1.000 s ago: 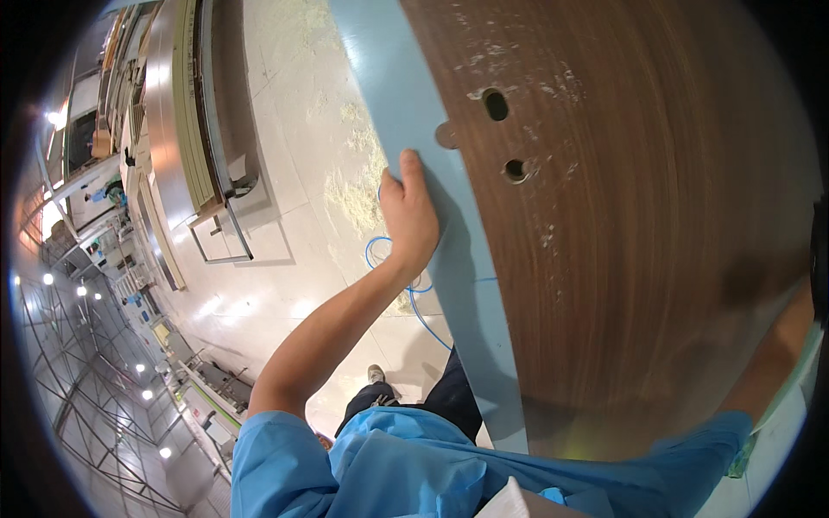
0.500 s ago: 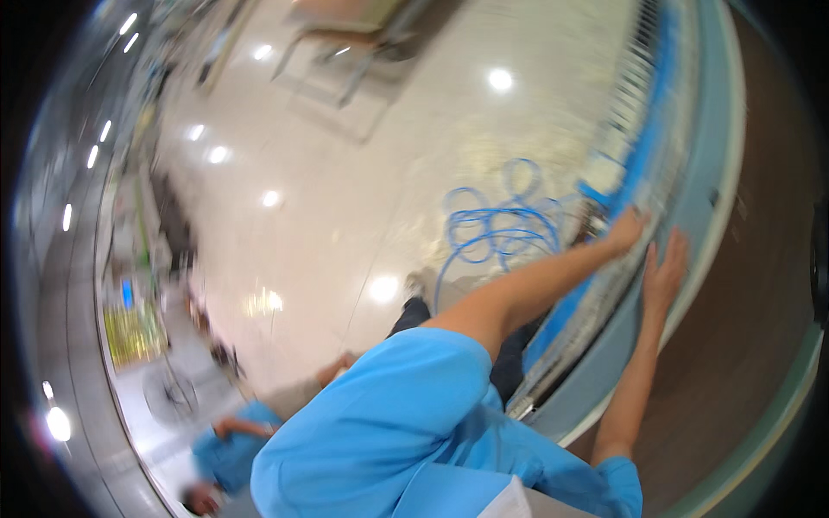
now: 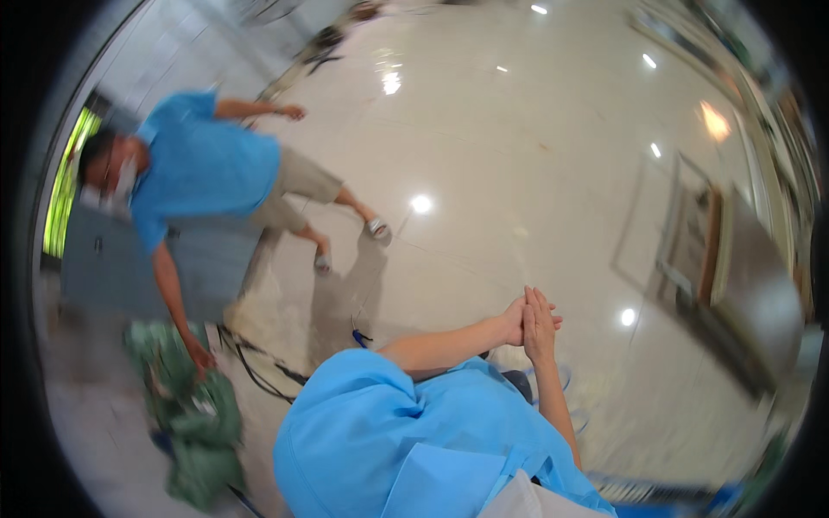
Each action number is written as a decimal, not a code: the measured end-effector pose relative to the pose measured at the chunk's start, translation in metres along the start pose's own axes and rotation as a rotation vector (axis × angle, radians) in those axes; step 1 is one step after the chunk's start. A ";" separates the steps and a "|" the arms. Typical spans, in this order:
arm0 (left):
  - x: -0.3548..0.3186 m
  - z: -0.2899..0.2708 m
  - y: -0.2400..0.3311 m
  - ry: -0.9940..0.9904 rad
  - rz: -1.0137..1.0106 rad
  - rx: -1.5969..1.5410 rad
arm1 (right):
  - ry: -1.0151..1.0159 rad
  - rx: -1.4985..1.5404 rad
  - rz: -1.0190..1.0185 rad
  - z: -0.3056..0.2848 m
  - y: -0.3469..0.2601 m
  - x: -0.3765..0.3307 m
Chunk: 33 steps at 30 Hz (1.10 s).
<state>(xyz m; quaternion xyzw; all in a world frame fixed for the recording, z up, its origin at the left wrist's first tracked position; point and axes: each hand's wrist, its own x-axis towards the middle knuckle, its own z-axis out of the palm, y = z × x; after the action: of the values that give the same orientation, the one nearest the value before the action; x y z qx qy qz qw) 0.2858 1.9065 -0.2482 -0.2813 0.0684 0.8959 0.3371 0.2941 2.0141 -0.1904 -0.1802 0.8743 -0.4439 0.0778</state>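
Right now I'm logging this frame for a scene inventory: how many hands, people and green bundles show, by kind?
Wearer's hands, pressed together: 2, left hand and right hand
Co-worker's hands: 2, one raised, one down at the green bundle
People: 2, the wearer in a blue top and the co-worker
Green bundles on the floor: 1
Total: 7

Our left hand (image 3: pixel 515 321) and right hand (image 3: pixel 540 324) are pressed together, touching, out in front of our chest. Right hand: fingers straight, pointing up in the picture, flat against the left. Left hand: comes in from the left on a bare forearm, fingers lying across the right palm. We hold no object in either. Both hands are bare, with blue short sleeves behind them. Under them we see only glossy pale floor (image 3: pixel 535 173).
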 end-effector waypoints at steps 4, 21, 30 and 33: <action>-0.054 0.044 0.128 -0.129 0.389 -0.208 | -0.273 -0.133 -0.175 0.029 0.011 0.156; -0.117 0.002 0.511 0.978 1.277 1.608 | -1.386 1.246 0.853 0.232 -0.132 0.637; -0.302 -0.204 0.505 1.779 0.479 0.317 | -1.501 -0.478 0.206 0.465 -0.105 0.804; -0.314 -0.227 0.546 1.716 0.629 0.200 | -1.433 -0.591 0.032 0.560 -0.162 0.953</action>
<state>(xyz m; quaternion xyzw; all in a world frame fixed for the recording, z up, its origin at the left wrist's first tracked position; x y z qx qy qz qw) 0.2322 1.2410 -0.3012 -0.7876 0.4456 0.4205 -0.0659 -0.3792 1.1409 -0.3697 -0.4240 0.6953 0.0337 0.5794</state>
